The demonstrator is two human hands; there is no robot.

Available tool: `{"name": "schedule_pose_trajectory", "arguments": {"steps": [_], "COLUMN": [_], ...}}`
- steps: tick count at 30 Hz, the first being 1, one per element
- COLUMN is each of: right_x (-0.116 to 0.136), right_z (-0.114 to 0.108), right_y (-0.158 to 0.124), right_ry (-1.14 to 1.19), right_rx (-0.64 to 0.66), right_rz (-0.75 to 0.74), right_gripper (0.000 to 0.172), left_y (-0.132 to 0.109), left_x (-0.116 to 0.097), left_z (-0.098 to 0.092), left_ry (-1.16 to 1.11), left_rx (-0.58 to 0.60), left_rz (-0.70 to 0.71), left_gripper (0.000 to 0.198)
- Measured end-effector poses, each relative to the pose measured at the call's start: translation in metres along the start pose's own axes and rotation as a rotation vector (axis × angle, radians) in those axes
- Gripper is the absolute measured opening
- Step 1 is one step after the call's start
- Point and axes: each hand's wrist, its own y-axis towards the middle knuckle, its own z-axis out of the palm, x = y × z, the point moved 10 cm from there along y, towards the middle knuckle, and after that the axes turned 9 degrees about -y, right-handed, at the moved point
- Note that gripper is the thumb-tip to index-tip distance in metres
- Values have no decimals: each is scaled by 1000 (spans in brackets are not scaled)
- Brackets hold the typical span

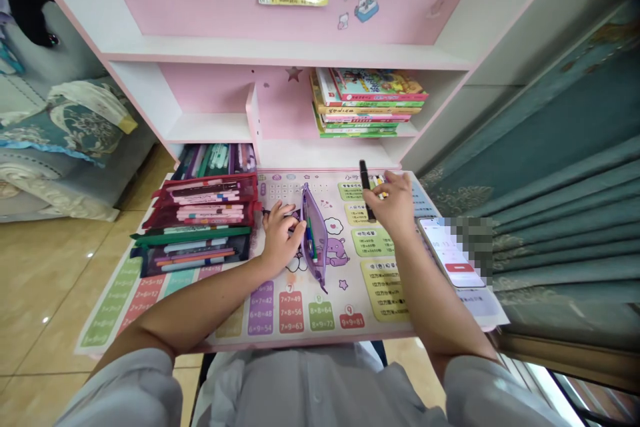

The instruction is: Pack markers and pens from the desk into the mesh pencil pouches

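A purple zip pencil pouch (321, 227) lies unzipped in the middle of the desk, its mouth parted and a few pens (310, 240) showing inside. My left hand (281, 239) is at the pouch's left edge, thumb and forefinger pinching it, other fingers spread. To the right, my right hand (395, 205) holds a black marker (365, 177) upright between thumb and fingers, above the desk mat. Partly behind that hand are several light-coloured pens (376, 181), mostly hidden.
Filled mesh pencil pouches in red (210, 200) and dark blue (195, 253) lie at the left. A phone (453, 252) rests at the right edge. Stacked books (370, 103) sit on the shelf behind. A printed mat (345, 283) covers the desk; a curtain (560, 200) hangs at right.
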Motion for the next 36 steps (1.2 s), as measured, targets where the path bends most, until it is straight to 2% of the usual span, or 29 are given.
{"name": "schedule_pose_trajectory", "arguments": {"steps": [4,8,14,21,26,31,33,36], "right_x": [58,89,100,97,92,95,92,75], "right_z": [2,19,52,73,86,85,78,57], "right_y": [-36,-69,-95,-98,-94,-95,-87,-59], "right_ry": [223,222,-16,-194,-185,-145,-74,41], "right_rx": [170,337,527,669,644,578,514,311], "right_rz": [-197,-280,-278,-255,-242,-266,-258,-237], "right_gripper": [20,21,25,29,28,30,30,28], "left_y": [0,0,0,0,0,0,-1,-1], "left_x": [0,-1,-1,-2,-3,-3,-3,-3], "left_z": [-1,-1,-1,0,2,0,0,-1], "left_ry": [3,3,8,25,28,24,23,17], "left_rx": [-5,-16,-10,-6,13,1,-1,1], "left_rz": [6,21,19,6,9,21,20,20], "left_gripper": [26,26,26,27,26,24,25,25]}}
